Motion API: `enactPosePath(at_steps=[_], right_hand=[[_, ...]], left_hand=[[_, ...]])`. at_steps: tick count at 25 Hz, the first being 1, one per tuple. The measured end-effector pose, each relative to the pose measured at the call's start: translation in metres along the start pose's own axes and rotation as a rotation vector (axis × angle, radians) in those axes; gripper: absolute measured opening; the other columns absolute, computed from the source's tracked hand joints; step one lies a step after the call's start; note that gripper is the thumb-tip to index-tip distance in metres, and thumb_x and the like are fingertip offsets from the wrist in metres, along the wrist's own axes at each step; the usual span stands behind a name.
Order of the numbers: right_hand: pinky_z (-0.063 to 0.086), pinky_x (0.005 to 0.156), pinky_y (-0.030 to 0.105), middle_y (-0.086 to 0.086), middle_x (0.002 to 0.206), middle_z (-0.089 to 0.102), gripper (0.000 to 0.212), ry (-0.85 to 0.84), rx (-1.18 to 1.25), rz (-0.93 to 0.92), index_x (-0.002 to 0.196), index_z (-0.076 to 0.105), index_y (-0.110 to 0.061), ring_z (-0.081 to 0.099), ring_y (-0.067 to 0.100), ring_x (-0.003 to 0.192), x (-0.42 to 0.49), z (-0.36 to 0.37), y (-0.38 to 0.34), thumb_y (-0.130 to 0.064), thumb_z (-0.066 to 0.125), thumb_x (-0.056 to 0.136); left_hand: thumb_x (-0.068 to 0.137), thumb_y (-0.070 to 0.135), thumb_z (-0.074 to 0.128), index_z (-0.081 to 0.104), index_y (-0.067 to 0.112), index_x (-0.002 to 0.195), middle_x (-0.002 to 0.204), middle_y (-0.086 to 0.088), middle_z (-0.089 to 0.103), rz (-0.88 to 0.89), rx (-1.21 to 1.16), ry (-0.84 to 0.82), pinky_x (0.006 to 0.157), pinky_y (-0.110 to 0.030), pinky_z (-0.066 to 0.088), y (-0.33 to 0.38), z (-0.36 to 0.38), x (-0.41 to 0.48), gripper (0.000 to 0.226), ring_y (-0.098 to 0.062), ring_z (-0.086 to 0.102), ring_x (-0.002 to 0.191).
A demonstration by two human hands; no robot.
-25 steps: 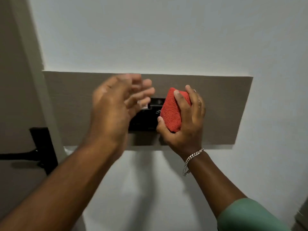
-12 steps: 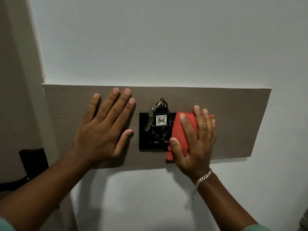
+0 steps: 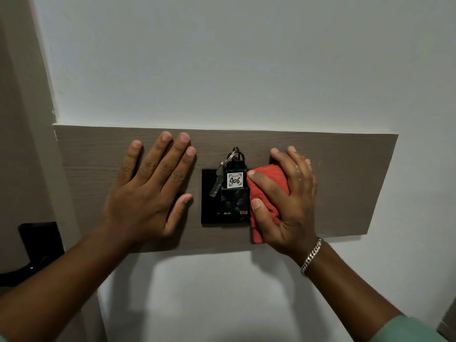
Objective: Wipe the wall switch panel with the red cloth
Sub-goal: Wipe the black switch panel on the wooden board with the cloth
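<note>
A black switch panel (image 3: 212, 206) is mounted on a brown wood-grain board (image 3: 345, 183) on the white wall. A key tag marked 406 (image 3: 235, 179) with a key (image 3: 217, 182) sits in the panel's slot. My right hand (image 3: 288, 201) presses a bunched red cloth (image 3: 270, 178) against the panel's right edge, covering that side. My left hand (image 3: 150, 191) lies flat on the board just left of the panel, fingers spread, holding nothing.
A black door handle (image 3: 34, 253) sticks out at the lower left beside the door frame (image 3: 32, 119). White wall (image 3: 222, 58) surrounds the board above and below. A grey object's corner (image 3: 447, 324) shows at the lower right.
My left hand went from hovering in front of the panel to lying flat on the board. My right hand with the cloth shifted slightly right and up along the panel's right edge.
</note>
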State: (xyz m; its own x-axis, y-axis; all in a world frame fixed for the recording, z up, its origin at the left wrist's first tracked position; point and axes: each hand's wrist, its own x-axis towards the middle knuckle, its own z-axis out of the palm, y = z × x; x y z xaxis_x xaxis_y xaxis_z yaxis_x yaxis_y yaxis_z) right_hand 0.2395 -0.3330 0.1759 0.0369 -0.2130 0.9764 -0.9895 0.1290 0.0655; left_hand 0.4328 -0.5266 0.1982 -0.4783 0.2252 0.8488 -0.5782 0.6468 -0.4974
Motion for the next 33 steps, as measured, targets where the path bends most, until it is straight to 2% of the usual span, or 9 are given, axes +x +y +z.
enactPosePath(at_steps=[4, 7, 11, 16, 18, 22, 25, 29, 33], right_hand=[[0.017, 0.123, 0.06, 0.015, 0.148, 0.048, 0.041, -0.086, -0.032, -0.099, 0.129, 0.06, -0.029, 0.032, 0.034, 0.148, 0.005, -0.008, 0.008, -0.044, 0.047, 0.093], [0.012, 0.124, 0.059, 0.014, 0.146, 0.05, 0.038, -0.044, -0.012, -0.011, 0.123, 0.063, -0.029, 0.031, 0.034, 0.148, 0.008, -0.004, 0.001, -0.043, 0.049, 0.09], [0.015, 0.121, 0.066, 0.015, 0.148, 0.048, 0.038, -0.072, -0.02, -0.059, 0.126, 0.061, -0.03, 0.03, 0.035, 0.148, 0.007, -0.01, 0.008, -0.042, 0.05, 0.091], [0.009, 0.126, 0.059, 0.004, 0.162, 0.026, 0.048, 0.078, -0.092, 0.163, 0.145, 0.041, -0.04, 0.019, 0.033, 0.154, -0.005, 0.014, -0.02, -0.05, 0.04, 0.098], [0.012, 0.124, 0.062, 0.008, 0.162, 0.027, 0.051, 0.081, -0.123, 0.146, 0.147, 0.037, -0.038, 0.019, 0.035, 0.154, -0.015, 0.016, -0.019, -0.055, 0.036, 0.099], [0.012, 0.126, 0.055, 0.009, 0.165, 0.026, 0.055, 0.205, -0.105, 0.417, 0.149, 0.036, -0.038, 0.016, 0.028, 0.156, -0.012, 0.028, -0.031, -0.06, 0.033, 0.099], [0.013, 0.125, 0.058, 0.011, 0.164, 0.025, 0.059, 0.154, -0.099, 0.261, 0.152, 0.031, -0.035, 0.017, 0.032, 0.155, -0.031, 0.03, -0.033, -0.058, 0.037, 0.098], [0.015, 0.125, 0.058, 0.01, 0.164, 0.027, 0.058, 0.227, -0.087, 0.398, 0.152, 0.03, -0.034, 0.017, 0.03, 0.156, -0.025, 0.032, -0.023, -0.057, 0.035, 0.099], [0.018, 0.124, 0.061, 0.014, 0.16, 0.034, 0.055, 0.227, -0.096, 0.259, 0.151, 0.035, -0.03, 0.023, 0.035, 0.153, -0.029, 0.032, -0.024, -0.052, 0.037, 0.1]], left_hand=[[0.094, 0.043, 0.04, 0.023, 0.008, 0.157, 0.166, -0.012, 0.017, -0.008, 0.001, 0.003, 0.124, -0.054, 0.01, 0.0, 0.001, -0.001, 0.074, -0.031, 0.014, 0.155], [0.094, 0.043, 0.041, 0.023, 0.008, 0.157, 0.166, -0.011, 0.018, -0.012, -0.003, 0.003, 0.123, -0.054, 0.011, 0.001, 0.0, 0.0, 0.074, -0.03, 0.015, 0.154], [0.094, 0.043, 0.04, 0.022, 0.009, 0.157, 0.166, -0.011, 0.017, -0.016, -0.01, 0.008, 0.122, -0.055, 0.013, 0.002, 0.0, 0.0, 0.074, -0.03, 0.015, 0.154], [0.094, 0.043, 0.04, 0.022, 0.009, 0.158, 0.166, -0.011, 0.016, -0.008, 0.002, 0.01, 0.123, -0.054, 0.011, 0.001, 0.001, 0.0, 0.075, -0.03, 0.014, 0.155], [0.094, 0.043, 0.04, 0.021, 0.009, 0.158, 0.166, -0.011, 0.015, -0.013, -0.005, 0.008, 0.123, -0.054, 0.01, 0.001, 0.0, 0.0, 0.075, -0.03, 0.013, 0.155], [0.094, 0.043, 0.038, 0.022, 0.008, 0.157, 0.166, -0.012, 0.018, -0.009, 0.013, 0.001, 0.124, -0.053, 0.008, 0.0, 0.0, 0.0, 0.074, -0.03, 0.013, 0.155], [0.094, 0.043, 0.038, 0.023, 0.008, 0.157, 0.165, -0.013, 0.021, -0.024, 0.01, -0.002, 0.124, -0.052, 0.008, 0.002, -0.002, 0.0, 0.074, -0.03, 0.014, 0.155], [0.094, 0.043, 0.038, 0.023, 0.008, 0.157, 0.165, -0.013, 0.021, -0.006, 0.017, 0.004, 0.124, -0.052, 0.008, 0.001, -0.001, 0.001, 0.073, -0.03, 0.014, 0.155], [0.094, 0.043, 0.038, 0.021, 0.008, 0.158, 0.167, -0.011, 0.015, -0.015, 0.0, 0.014, 0.124, -0.052, 0.007, 0.001, 0.0, 0.0, 0.074, -0.03, 0.012, 0.155]])
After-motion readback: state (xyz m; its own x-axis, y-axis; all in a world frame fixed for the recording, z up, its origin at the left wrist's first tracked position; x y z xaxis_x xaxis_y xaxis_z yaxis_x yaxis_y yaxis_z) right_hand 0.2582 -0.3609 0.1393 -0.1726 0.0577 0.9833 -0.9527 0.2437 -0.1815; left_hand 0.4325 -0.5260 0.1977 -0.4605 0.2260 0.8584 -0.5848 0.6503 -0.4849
